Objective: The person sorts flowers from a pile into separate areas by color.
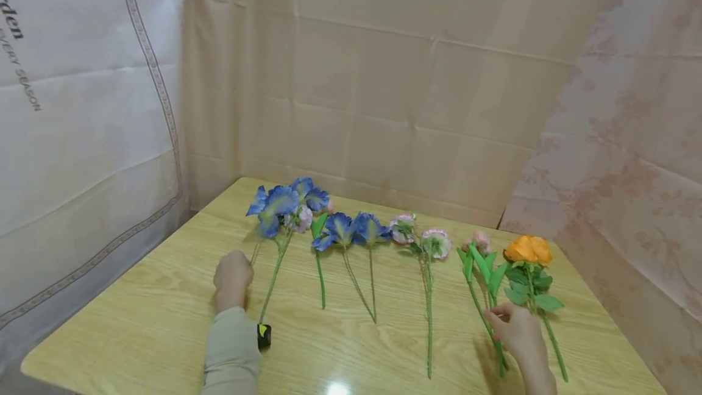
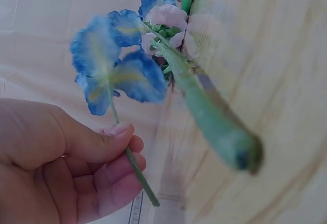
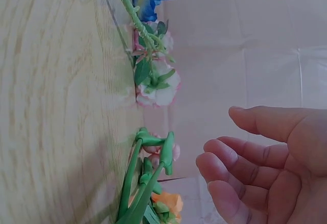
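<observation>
My left hand [image 1: 233, 279] pinches the thin green stem of a blue iris [image 2: 97, 55] between thumb and fingers at the table's left. Right beside it lies a flower with a thick green stem [image 1: 274, 279] and a pale pink bloom [image 1: 300, 218]; in the left wrist view that stem's cut end points at the camera. Over the stems of the pink tulips [image 1: 485, 261] hovers my right hand [image 1: 518, 328]. Its fingers are loosely bent, thumb apart from them, with nothing between, as the right wrist view shows. An orange flower [image 1: 528, 250] with leaves lies just right of the tulips.
Two blue irises [image 1: 353, 230] lie mid-table, a green-leaved stem [image 1: 320, 273] to their left. White-and-pink flowers [image 1: 436, 242] lie right of them. A small black object [image 1: 264, 337] with a yellow mark sits beside the left sleeve. Fabric curtains [image 1: 384, 78] enclose the wooden table [image 1: 137, 316].
</observation>
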Demonstrator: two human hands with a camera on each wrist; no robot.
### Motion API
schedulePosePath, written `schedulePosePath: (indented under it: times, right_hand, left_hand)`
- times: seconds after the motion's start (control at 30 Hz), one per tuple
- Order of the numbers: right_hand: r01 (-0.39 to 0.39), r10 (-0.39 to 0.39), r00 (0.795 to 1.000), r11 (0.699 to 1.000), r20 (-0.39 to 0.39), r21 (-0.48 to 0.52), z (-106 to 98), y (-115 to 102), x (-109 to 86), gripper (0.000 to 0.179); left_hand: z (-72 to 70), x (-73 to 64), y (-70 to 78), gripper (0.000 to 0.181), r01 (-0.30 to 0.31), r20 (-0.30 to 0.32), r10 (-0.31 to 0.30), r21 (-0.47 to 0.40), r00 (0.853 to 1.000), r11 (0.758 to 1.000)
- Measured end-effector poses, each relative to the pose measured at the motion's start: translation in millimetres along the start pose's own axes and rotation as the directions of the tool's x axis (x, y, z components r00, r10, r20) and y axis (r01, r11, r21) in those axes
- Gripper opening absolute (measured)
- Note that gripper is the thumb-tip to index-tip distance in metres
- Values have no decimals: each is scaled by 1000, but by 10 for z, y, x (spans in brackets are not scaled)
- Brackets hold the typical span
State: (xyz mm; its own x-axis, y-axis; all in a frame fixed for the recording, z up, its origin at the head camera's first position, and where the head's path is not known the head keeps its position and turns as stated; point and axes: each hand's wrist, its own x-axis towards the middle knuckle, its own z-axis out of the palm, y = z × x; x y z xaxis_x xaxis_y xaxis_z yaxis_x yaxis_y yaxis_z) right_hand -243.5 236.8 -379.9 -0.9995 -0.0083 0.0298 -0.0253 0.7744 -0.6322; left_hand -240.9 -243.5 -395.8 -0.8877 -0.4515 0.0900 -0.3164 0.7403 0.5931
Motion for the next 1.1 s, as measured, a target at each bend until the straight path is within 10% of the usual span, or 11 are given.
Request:
schedulePosePath:
  times: [0.47,0.7,1.1]
  right_hand:
    - [48,-48,999,998,-18,-30,0,-33,-8,49]
    - [71,-73,997,996,-39,-46,21,-88,-27,38]
    - [108,-108,994,991,-3,-78,107,-248,-28,41]
  left_hand:
    - [-63,-77,119,39,-35,-78,32,-30,996,999]
    - [-188,-183,240,11,-123,-203,109,-58,973,991]
    - [-367,-363,514,10,-196,-224,159,-154,961,968]
